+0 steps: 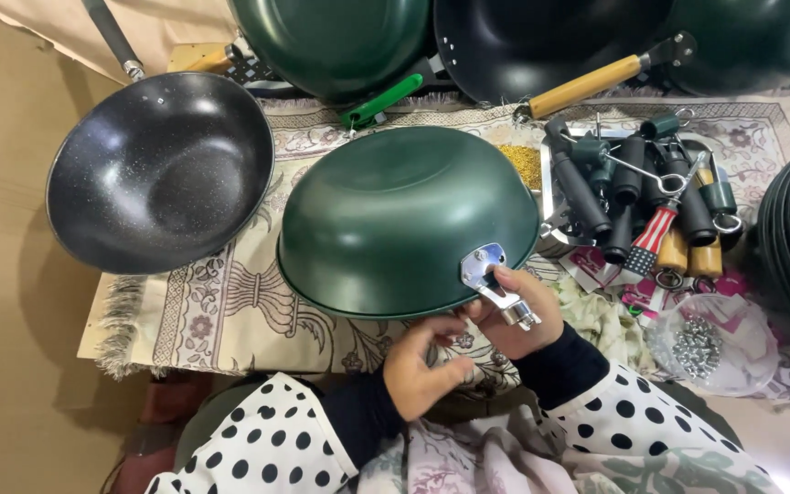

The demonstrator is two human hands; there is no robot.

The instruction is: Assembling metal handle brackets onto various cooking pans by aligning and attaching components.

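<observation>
Right hand: now (pixel 516 316) grips the shiny metal handle bracket (pixel 494 282) on the upturned glossy green wok (pixel 404 220).
Left hand: (pixel 422 361) fingers loosely curled, empty.
Clear plastic bag: (pixel 713 343) silvery screws, patterned mat's (pixel 230 311) right edge.

We are finding open mat (pixel 230 311) left of our hands; ahead the green pan (pixel 395 220) is blocking, handles (pixel 637 197) crowding right.
</observation>
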